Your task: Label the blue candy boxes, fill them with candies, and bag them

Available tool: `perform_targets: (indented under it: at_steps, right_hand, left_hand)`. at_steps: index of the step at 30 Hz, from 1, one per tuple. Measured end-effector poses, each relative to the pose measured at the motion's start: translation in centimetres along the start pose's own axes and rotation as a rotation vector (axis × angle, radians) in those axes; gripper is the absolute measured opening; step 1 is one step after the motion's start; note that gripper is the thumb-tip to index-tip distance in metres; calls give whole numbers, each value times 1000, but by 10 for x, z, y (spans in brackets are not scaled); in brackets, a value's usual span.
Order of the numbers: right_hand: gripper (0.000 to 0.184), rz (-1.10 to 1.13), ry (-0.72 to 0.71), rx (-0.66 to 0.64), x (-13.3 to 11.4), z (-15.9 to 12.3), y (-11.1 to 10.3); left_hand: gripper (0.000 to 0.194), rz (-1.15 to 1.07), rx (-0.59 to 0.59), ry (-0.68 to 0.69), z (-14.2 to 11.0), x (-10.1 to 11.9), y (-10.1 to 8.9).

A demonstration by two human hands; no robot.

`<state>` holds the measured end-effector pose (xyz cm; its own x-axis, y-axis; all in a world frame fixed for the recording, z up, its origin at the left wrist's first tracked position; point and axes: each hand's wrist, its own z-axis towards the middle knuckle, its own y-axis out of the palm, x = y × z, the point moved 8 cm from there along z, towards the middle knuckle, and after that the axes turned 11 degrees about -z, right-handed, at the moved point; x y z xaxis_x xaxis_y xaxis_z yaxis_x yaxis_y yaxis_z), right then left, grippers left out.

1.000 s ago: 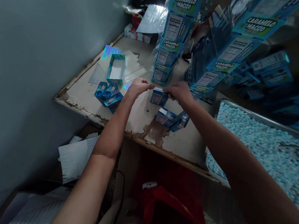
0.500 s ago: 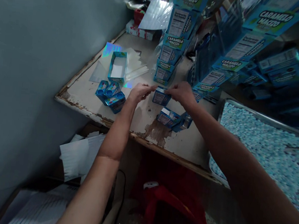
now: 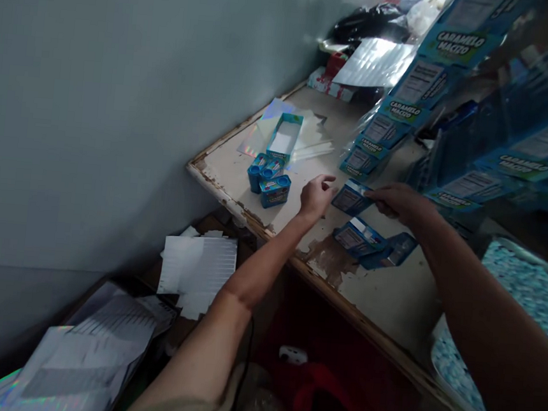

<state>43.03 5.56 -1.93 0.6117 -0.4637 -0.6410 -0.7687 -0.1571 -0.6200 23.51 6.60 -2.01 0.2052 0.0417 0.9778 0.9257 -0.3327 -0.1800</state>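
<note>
My right hand (image 3: 401, 204) pinches the right top edge of a small blue box (image 3: 351, 198) standing on the worktable. Just left of that box is my left hand (image 3: 317, 195), its fingers loosely curled and parted, with nothing visible in them. Nearer the table's front edge stand a second blue box (image 3: 355, 237) with a white top and another blue box (image 3: 389, 251) tilted beside it. On the left, several small blue packs with round openings (image 3: 275, 191) cluster in front of an open blue display tray (image 3: 270, 142).
Tall plastic-wrapped stacks of blue boxes (image 3: 404, 111) rise at the back. A metal tray of blue-and-white candies (image 3: 526, 285) lies at right. Clear sheets (image 3: 315, 146) lie behind the display tray. Cut paper sheets (image 3: 199, 266) are below the table's left edge.
The view has swung left, so the table appears further right. My left hand has come away from the small blue box, while my right hand stays on it.
</note>
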Motion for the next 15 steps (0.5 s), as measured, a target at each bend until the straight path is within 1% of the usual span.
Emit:
perform_targets:
  at_steps: [2,3,4,5,6,7,8,9,10,11,13,15]
  right_hand:
    - [50,-97,-12,51,-10,-9,-11]
    - [43,-162,-41,107,-19,-15,-18]
    - [34,-222,-85,168,-31,-24,-24]
    - [27,-269,-140,217,-45,-33,-28]
    - [22,-297,-196,242,-60,-43,-29]
    - [20,-305,-248,238,-73,-52,-27]
    - [19,-296,-288,210,-84,-60,-22]
    - [18,-295,-320,183,-93,-67,-17]
    - [17,-311,-357,165,-101,-73,-11]
    - [18,-349,-400,166,-108,-78,-6]
    - [21,-460,-491,202,-118,-84,8]
    - [21,-553,-576,224,-127,-85,30]
  left_hand:
    - [54,343,219,94,-27,29,-42]
    - [63,557,333,132,-38,44,-64]
    - [86,747,396,123,-43,55,-83]
    - [116,879,407,43,-43,57,-101]
    - [140,944,349,-78,-38,51,-116]
    - [155,958,268,-204,-31,42,-127]
    - [163,950,184,-298,-24,33,-135]
    - [164,930,108,-351,-17,26,-140]
    - [162,910,55,-360,-11,22,-143]
    - [159,895,22,-335,-6,20,-145]
    - [155,873,6,-246,-3,20,-154]
    - [150,834,10,-162,-7,20,-169]
